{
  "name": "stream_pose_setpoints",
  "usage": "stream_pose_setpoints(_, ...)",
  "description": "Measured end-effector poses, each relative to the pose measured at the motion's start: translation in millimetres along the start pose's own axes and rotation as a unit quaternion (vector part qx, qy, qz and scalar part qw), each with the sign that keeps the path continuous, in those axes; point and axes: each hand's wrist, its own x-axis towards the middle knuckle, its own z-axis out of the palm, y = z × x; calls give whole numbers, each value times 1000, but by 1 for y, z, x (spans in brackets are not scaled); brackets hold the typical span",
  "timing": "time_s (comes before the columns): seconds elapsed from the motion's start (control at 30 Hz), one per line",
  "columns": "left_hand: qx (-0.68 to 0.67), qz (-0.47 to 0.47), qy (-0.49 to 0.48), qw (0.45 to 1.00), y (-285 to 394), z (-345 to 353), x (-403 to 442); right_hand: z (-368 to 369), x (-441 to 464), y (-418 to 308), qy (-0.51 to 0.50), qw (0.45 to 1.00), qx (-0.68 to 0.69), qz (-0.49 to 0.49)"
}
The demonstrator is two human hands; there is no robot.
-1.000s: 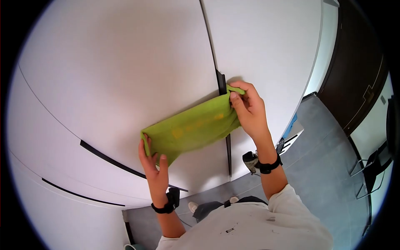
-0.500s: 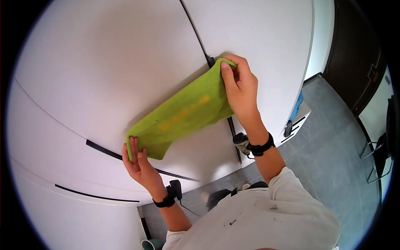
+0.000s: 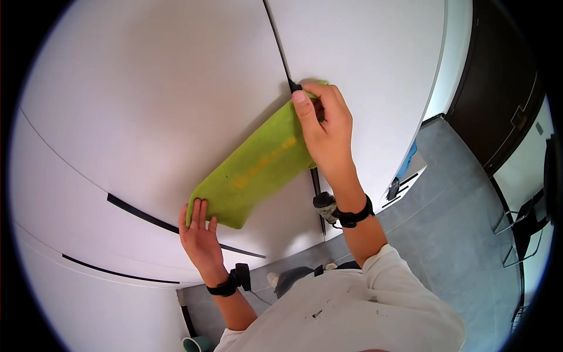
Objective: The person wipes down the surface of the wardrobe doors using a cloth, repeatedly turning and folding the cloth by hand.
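A green cloth (image 3: pixel 258 161) with faded yellow marks is stretched at a slant in front of the white cabinet doors (image 3: pixel 176 88). Its lower left corner is in my left hand (image 3: pixel 202 243), the fingertips resting over the cloth's edge. At the upper right end, my right hand (image 3: pixel 328 129) grips the cloth with the thumb in front, beside the black handle (image 3: pixel 295 87) at the door gap. Part of the cloth is hidden behind my right hand. Black straps with small devices are on both wrists.
Long black handle strips (image 3: pixel 143 217) run along the lower cabinet fronts. A dark door (image 3: pixel 495 88) stands at the right, with a black chair (image 3: pixel 522 232) below it. A blue item (image 3: pixel 409 159) lies on a small white drawer unit (image 3: pixel 410 183). A greenish bin (image 3: pixel 196 344) is at the bottom.
Over the last second the cloth's right end has risen with my right hand, so the cloth slants more steeply. My right thumb has shifted left across its upper corner. The view has shifted slightly.
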Motion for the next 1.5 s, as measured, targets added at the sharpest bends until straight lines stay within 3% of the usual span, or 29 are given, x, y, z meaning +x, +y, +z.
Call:
stream_pose_setpoints(0.27, 1, -63, -11, 998, -44, -14, -26, -2, -7, 9, 11, 1000, -21, -1)
stream_pose_setpoints(0.43, -26, -121, -13, 992, -49, -7, -38, -1, -1, 2, -43, 998, -43, -33)
stream_pose_setpoints(0.53, -17, -113, -27, 993, -48, -5, -42, 3, -1, 2, -49, 998, 21, -20)
stream_pose_setpoints(0.97, 5, -139, -46, 989, -49, -1, -43, -3, 3, 9, -132, 990, 42, 1)
stream_pose_setpoints(1.03, -3, -144, -31, 989, -54, -1, -41, -4, 1, 3, -136, 990, 18, 41)
stream_pose_setpoints(1.13, -31, -177, 27, 983, -85, -21, -41, -2, 4, 8, -128, 991, 31, -11)
stream_pose_setpoints(1.23, -52, -201, 57, 977, -119, -41, -49, -4, 8, 0, -141, 990, 28, 8)
stream_pose_setpoints(1.4, -25, -242, 13, 970, -158, -35, -68, -6, 9, -4, -142, 989, 26, 34)
stream_pose_setpoints(1.5, 18, -277, -103, 955, -190, -37, -82, -5, 10, -4, -141, 989, 15, 32)
